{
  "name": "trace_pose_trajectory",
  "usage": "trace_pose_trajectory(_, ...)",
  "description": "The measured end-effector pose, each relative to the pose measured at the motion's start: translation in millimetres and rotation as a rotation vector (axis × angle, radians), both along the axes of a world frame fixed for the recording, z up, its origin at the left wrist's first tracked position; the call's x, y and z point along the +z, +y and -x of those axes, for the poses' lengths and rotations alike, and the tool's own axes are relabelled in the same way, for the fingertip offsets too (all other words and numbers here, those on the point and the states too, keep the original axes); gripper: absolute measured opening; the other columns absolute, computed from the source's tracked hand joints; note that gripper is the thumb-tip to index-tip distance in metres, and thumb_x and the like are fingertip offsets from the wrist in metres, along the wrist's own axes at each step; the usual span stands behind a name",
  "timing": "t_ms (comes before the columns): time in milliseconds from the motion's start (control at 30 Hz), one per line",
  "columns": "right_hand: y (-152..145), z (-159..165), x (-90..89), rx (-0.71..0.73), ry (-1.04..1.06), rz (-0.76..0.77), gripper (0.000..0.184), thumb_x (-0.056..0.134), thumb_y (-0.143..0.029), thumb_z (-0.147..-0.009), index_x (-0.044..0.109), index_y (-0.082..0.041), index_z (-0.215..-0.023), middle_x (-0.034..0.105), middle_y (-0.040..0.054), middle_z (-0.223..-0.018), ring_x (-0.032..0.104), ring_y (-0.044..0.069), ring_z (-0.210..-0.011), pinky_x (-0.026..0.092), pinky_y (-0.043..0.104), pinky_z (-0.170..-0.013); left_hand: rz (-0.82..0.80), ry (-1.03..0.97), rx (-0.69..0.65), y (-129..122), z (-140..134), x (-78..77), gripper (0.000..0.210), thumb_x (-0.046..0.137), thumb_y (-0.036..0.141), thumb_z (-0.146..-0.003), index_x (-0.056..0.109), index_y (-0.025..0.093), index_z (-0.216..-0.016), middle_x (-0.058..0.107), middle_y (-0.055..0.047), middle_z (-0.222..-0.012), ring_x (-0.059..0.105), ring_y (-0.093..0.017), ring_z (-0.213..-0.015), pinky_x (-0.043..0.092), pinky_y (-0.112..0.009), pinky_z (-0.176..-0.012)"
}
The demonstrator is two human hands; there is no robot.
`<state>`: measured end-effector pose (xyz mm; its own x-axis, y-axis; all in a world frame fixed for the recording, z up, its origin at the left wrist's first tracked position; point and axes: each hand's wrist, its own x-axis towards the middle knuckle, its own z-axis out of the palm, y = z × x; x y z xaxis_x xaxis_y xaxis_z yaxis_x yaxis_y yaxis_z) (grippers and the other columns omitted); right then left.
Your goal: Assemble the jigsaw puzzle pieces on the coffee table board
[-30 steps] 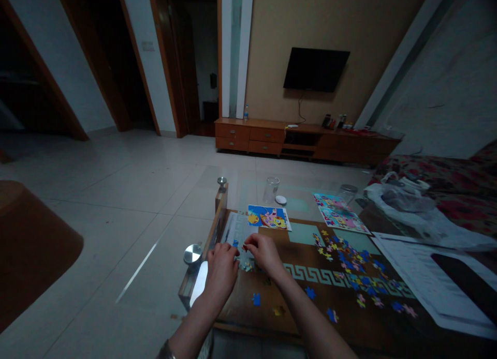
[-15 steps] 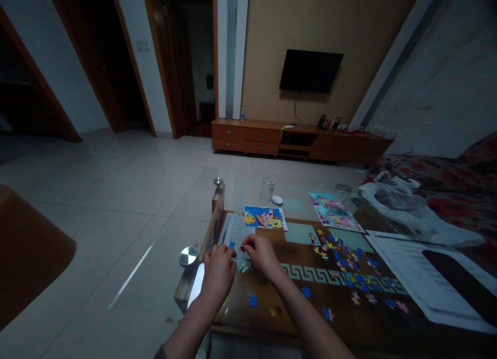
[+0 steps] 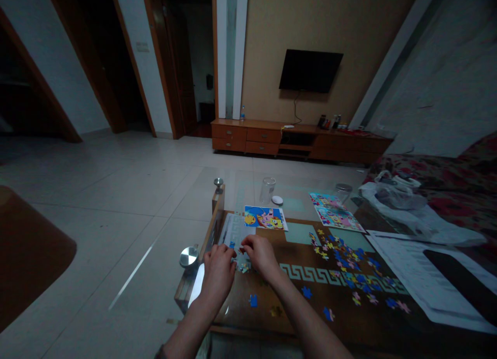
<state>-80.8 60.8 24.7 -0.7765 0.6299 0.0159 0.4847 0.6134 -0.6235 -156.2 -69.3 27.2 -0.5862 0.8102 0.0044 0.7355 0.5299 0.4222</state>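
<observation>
My right hand [image 3: 261, 253] pinches a small reddish-brown puzzle piece [image 3: 241, 249] between thumb and fingertips, just above the glass table. Close beside it on the left, my left hand [image 3: 218, 266] is curled palm down; a blue puzzle piece [image 3: 232, 244] shows at its fingertips, and whatever lies under the fingers is hidden. Pale puzzle pieces [image 3: 244, 267] lie between the two hands. Beyond them is a picture card [image 3: 265, 218] with yellow and pink cartoon figures on blue. Nearer me lies a single blue puzzle piece [image 3: 253, 300].
Many loose puzzle pieces [image 3: 351, 260] spread over the table's right part. Behind stand a clear jar [image 3: 267, 189], a white lid [image 3: 277, 199] and a second jar [image 3: 342, 192] by a colourful sheet [image 3: 337, 212]. Papers [image 3: 419, 276], a dark phone-like slab [image 3: 460, 281] and plastic bags [image 3: 419, 214] lie right.
My right hand has shifted very slightly with the puzzle piece between its fingertips. The left hand stays almost where it was.
</observation>
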Motion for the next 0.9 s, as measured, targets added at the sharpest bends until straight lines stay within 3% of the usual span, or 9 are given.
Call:
trace_pose_trajectory(100, 5.6, -2.7, 0.4, -0.014, -0.015, -0.073, 0.025, 0.055, -0.007, -0.079, 0.073, -0.016, -0.094, 0.072, 0.0101, -0.099, 0.065, 0.023, -0.094, 0.043, 0.028, -0.081, -0.006, 0.005, 0.004, 0.0, 0.7, 0.0, 0.023, 0.05, 0.013, -0.082, 0.065, 0.023, -0.095, 0.063, -0.004, -0.106, 0.05, -0.025, -0.11, 0.033, -0.039, -0.091)
trace_pose_trajectory(267, 18.1, -11.3, 2.0, -0.059, -0.032, -0.117, 0.026, 0.054, -0.006, -0.078, 0.073, -0.016, -0.092, 0.071, 0.0105, -0.099, 0.064, 0.022, -0.094, 0.042, 0.028, -0.083, -0.021, 0.02, -0.018, -0.2, -4.6, 3.6, 0.028, 0.048, 0.01, -0.081, 0.066, 0.023, -0.097, 0.064, -0.005, -0.106, 0.051, -0.025, -0.11, 0.034, -0.04, -0.091)
trace_pose_trajectory(533, 16.8, -16.0, -4.5, -0.054, -0.176, -0.135, 0.023, 0.062, -0.01, -0.075, 0.072, -0.017, -0.094, 0.069, 0.01, -0.099, 0.061, 0.022, -0.092, 0.041, 0.029, -0.08, -0.027, 0.01, -0.225, 1.2, -20.8, -5.7, 0.029, 0.045, 0.01, -0.086, 0.065, 0.019, -0.105, 0.057, -0.008, -0.133, 0.048, -0.024, -0.125, 0.034, -0.043, -0.102)
trace_pose_trajectory(900, 17.2, -9.7, -5.3, 0.011, -0.137, -0.124, 0.019, 0.064, -0.012, -0.077, 0.072, -0.018, -0.093, 0.067, 0.008, -0.095, 0.062, 0.022, -0.09, 0.041, 0.028, -0.078, 0.014, 0.079, -0.242, 8.6, -15.3, -8.3, 0.024, 0.053, 0.02, -0.088, 0.062, 0.022, -0.11, 0.051, -0.007, -0.141, 0.041, -0.029, -0.133, 0.033, -0.054, -0.105)
